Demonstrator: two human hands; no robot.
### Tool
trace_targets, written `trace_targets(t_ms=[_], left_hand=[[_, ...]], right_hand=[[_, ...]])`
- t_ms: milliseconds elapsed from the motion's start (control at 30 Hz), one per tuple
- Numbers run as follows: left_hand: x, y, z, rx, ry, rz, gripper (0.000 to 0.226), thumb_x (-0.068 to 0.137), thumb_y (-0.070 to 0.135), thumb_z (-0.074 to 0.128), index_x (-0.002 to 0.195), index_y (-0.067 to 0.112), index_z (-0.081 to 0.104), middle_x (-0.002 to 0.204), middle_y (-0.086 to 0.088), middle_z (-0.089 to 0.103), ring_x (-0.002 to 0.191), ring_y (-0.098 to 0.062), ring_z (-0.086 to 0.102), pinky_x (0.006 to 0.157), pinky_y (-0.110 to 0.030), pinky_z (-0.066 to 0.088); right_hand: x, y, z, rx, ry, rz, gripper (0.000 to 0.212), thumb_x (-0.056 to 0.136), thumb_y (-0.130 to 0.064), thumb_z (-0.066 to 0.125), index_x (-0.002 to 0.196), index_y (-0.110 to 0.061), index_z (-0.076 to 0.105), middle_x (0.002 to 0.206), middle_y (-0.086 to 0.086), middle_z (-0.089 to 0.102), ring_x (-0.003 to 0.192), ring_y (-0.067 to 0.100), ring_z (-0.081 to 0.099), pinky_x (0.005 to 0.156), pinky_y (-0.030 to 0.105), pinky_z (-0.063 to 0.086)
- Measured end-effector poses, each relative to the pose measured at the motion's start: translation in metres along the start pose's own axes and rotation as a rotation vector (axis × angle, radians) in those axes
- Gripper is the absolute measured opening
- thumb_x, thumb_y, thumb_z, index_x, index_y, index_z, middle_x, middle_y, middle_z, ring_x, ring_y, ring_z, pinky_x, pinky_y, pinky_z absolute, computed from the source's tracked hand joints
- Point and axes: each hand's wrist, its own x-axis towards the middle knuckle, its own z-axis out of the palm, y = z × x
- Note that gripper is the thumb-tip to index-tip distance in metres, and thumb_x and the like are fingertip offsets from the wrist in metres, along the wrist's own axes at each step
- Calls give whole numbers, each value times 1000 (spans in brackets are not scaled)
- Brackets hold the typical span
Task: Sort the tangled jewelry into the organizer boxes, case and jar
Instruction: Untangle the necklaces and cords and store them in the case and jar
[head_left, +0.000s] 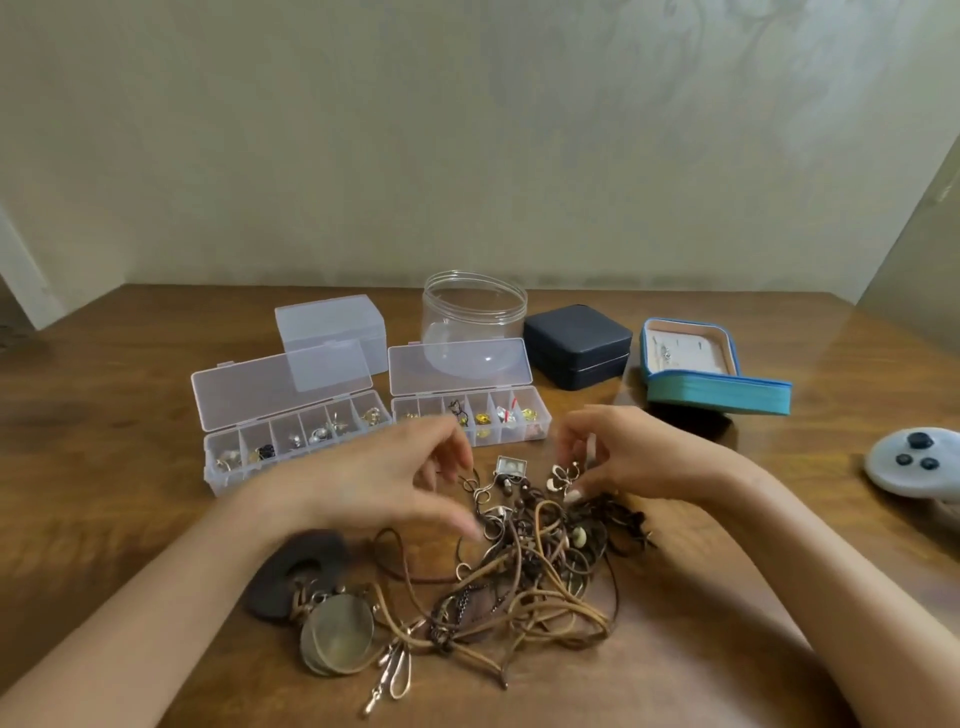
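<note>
A brown wooden table (130, 415) is filling the lower half of the view, its far edge running along a pale patterned wall (363, 156) at 12 o'clock. Taking the tangle of cords and chains (524, 577) as the dial's centre, it is lying on the wood close to the person, between both forearms.

At 11 o'clock the left organizer box (291, 431) is sitting with its lid raised. The right organizer box (470, 415) is sitting open at 12, and both are holding small pieces in their compartments. Behind them a closed clear box (332, 325) and a lidless jar (472, 317) are standing near the far edge. A closed dark blue case (576, 345) is resting at 1 o'clock with an open teal zip case (717, 389) beside it. A white controller (914, 457) is lying at 3 o'clock by the frame's right edge.

The right hand (623, 457) is pinching a small pale charm (561, 475) at the tangle's top. The left hand (395, 478) is hovering curled over the cords, blurred, so I cannot tell whether it is gripping anything.

Wood is showing at 9 o'clock and between the right forearm and the controller.
</note>
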Motion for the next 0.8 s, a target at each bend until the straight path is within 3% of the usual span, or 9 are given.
trace_targets(t_ms=[100,167,233,333,400,533,667,800], left_hand=[[13,0,10,-53,361,107,20,82,36,66,95,25,55,87,15,55,74,14,49,65,-6,40],[17,3,17,-119,476,137,12,87,27,63,96,23,57,88,15,58,76,14,50,66,-4,40],[21,8,20,-212,530,160,13,88,24,63,100,23,57,92,15,60,79,8,52,68,-5,41],[25,24,20,-372,479,154,33,83,24,68,112,21,53,100,17,62,82,5,57,70,-6,44],[29,33,19,-566,388,126,43,82,22,69,120,15,50,104,8,66,89,0,63,74,-11,48],[25,31,16,-820,307,109,24,88,14,63,111,9,59,81,-1,72,57,-2,52,56,-16,38],[23,18,15,-776,366,111,16,89,16,62,99,4,66,81,-2,72,59,-3,51,56,-15,40],[26,18,23,-472,345,120,5,91,17,59,91,17,64,79,9,66,61,8,56,60,-8,40]], right_hand=[[-2,-2,-3,-13,30,3,18,79,-18,75,81,-25,58,83,-11,57,76,5,54,60,14,37],[-3,-2,-5,88,138,-12,14,78,-18,76,77,-20,62,77,-8,63,72,6,59,61,14,40],[-3,-5,-10,339,265,-51,12,77,-14,75,75,-14,63,73,-2,67,67,5,63,61,16,45],[-3,-21,-14,712,371,-174,8,80,-5,70,79,-5,61,70,4,67,60,8,62,58,19,50],[2,-35,-14,886,411,-243,7,83,-4,66,81,-4,59,69,5,67,57,11,63,56,22,53],[12,-59,-19,1107,471,-319,12,88,-6,63,84,-5,51,69,13,68,55,23,65,51,26,54],[16,-64,-29,1285,554,-423,11,93,-2,53,85,-7,46,70,12,67,62,23,66,57,28,56],[13,-57,-43,1599,462,-649,2,90,-7,47,88,-6,47,75,8,67,72,18,66,66,26,55]])
